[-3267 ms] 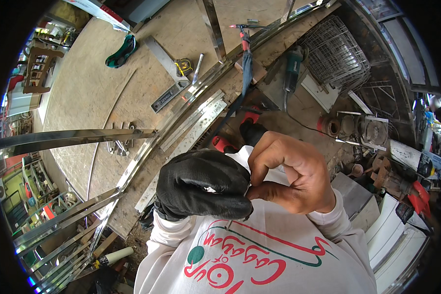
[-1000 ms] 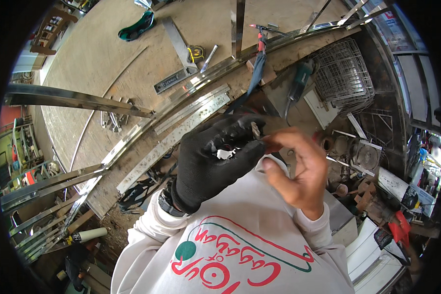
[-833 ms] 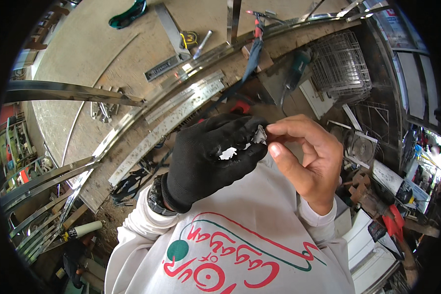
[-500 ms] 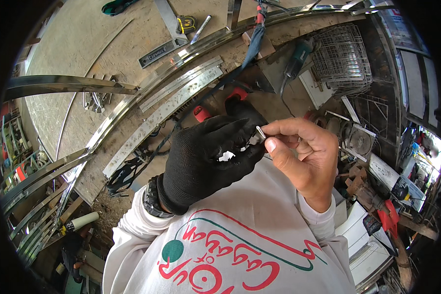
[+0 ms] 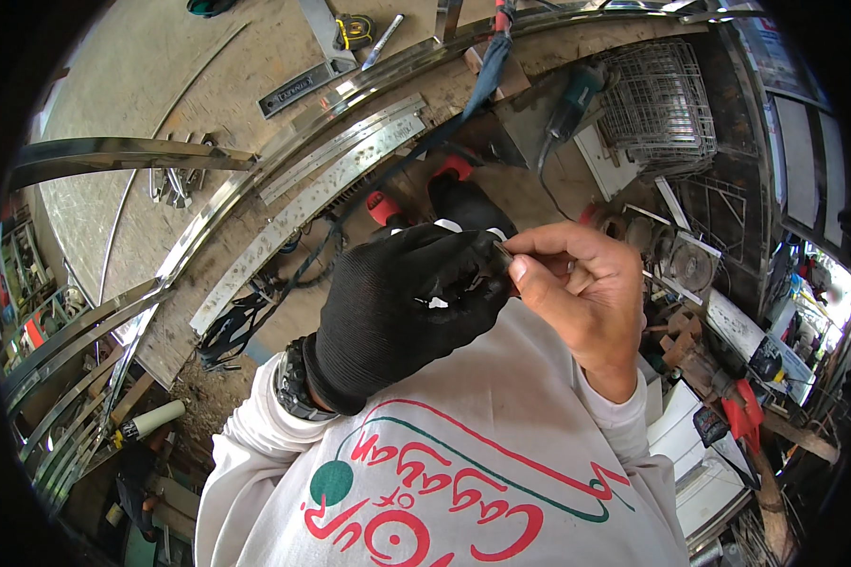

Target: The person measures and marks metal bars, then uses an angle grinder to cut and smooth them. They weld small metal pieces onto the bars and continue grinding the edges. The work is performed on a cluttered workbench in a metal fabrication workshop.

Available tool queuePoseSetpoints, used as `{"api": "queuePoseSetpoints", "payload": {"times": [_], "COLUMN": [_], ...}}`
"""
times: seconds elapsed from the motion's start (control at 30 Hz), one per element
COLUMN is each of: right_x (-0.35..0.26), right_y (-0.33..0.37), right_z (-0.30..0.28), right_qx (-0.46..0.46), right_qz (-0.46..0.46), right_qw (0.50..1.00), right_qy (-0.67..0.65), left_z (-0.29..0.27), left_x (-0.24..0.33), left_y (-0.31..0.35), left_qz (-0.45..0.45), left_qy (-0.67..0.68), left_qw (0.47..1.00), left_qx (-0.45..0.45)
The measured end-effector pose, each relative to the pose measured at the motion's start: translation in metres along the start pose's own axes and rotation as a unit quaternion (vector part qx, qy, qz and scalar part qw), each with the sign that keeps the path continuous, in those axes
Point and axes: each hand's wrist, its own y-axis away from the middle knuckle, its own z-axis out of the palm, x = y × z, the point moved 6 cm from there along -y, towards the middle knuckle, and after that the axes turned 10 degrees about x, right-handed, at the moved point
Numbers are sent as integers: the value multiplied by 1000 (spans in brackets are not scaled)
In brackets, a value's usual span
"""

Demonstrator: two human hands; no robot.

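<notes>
My left hand (image 5: pixel 411 307), in a black knit glove, is curled in front of my chest. Its fingertips meet those of my bare right hand (image 5: pixel 577 293). Between them is a small thin metal piece (image 5: pixel 504 257), pinched by the right thumb and forefinger, with its other end against the gloved fingers. Most of the piece is hidden, so its exact kind does not show. White patches show in the gaps of the glove; I cannot make out what they are.
Beyond my hands stands a workbench (image 5: pixel 208 104) with long curved metal strips (image 5: pixel 298 142), a square (image 5: pixel 303 90), a tape measure (image 5: pixel 354 32) and a marker (image 5: pixel 384 42). An angle grinder (image 5: pixel 577 99) lies beside a wire basket (image 5: pixel 667 104). My feet are below; scrap surrounds the right side.
The gloved fingers have closed further over the small metal piece, covering more of it. My right hand has shifted slightly left and still pinches it.
</notes>
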Motion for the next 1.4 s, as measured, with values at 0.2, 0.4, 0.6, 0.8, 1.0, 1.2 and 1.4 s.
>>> {"api": "queuePoseSetpoints", "payload": {"times": [0.2,0.4,0.6,0.8,1.0,1.2,1.4], "right_x": [27,47,67,69,82,87,85], "right_y": [7,22,33,38,41,42,39], "right_z": [1,5,3,1,-7,-11,-15], "right_qx": [14,51,59,53,49,77,57], "right_qz": [23,48,96,124,168,240,239], "right_qw": [999,993,988,983,982,967,969], "right_qy": [34,100,101,121,77,-45,-30], "left_z": [10,25,39,46,51,48,48], "left_x": [-9,-32,-57,-63,-67,-58,-53], "left_y": [9,30,48,55,55,43,34], "left_qz": [-33,-118,-191,-254,-305,-358,-315], "left_qy": [-29,45,118,143,175,183,164], "left_qw": [998,991,972,952,926,901,922], "left_qx": [-45,-46,-63,-92,-137,-161,-155]}}
